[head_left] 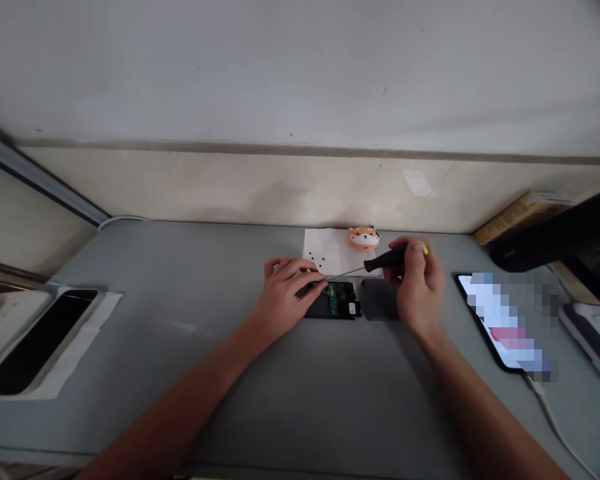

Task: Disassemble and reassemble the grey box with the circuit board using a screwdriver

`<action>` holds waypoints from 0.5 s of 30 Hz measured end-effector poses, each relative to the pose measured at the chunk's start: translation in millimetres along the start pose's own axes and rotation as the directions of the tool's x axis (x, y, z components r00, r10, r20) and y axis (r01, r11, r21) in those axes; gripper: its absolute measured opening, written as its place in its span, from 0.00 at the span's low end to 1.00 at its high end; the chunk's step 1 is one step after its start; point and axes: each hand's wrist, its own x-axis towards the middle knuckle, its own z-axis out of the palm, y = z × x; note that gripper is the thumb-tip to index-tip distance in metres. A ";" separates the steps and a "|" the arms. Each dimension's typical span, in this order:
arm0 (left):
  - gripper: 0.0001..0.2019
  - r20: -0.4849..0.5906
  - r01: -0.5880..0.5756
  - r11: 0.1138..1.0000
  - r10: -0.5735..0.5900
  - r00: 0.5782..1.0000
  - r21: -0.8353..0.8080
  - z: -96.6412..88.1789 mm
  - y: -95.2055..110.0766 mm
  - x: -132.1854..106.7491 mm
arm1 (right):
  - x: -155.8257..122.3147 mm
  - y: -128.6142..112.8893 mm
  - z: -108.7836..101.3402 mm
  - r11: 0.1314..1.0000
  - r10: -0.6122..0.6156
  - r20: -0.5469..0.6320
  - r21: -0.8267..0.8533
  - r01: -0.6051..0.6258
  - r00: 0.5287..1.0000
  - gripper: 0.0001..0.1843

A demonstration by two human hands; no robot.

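Note:
A small black device with a green circuit board (334, 299) lies flat on the grey desk. My left hand (289, 292) is closed over its left end, thumb and fingertips close to the screwdriver's tip. My right hand (420, 285) grips the black handle of a screwdriver (387, 257), its shaft slanting down to the left. The tip is at the device's upper edge beneath my left fingers, so its exact contact is hidden. A dark grey flat cover-like piece (379, 300) lies to the right of the device, partly behind my right hand.
Behind the device, a white paper (337, 241) bears several tiny dark screws (321, 265) and an orange dog-faced case (364, 238). A lit phone (500, 320) on a white cable lies right. Another dark phone (43, 340) lies left. The wall (205, 187) bounds the desk's back.

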 end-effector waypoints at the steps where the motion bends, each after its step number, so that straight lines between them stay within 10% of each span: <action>1: 0.11 -0.002 -0.008 1.000 0.008 1.000 0.001 -0.1 -0.2 0.2 | 0.0 0.2 0.2 1.000 0.000 -0.006 -0.002 0.000 1.000 0.28; 9: 0.08 0.040 0.011 1.000 -0.011 0.999 -0.003 -6.2 4.2 0.7 | -2.1 2.9 -1.3 0.999 -0.036 0.015 -0.031 0.036 0.999 0.27; 15: 0.14 0.037 0.262 0.964 -0.260 0.965 -0.053 -11.4 -0.1 3.3 | -3.2 10.8 -1.1 0.985 -0.103 0.115 -0.126 0.117 0.988 0.25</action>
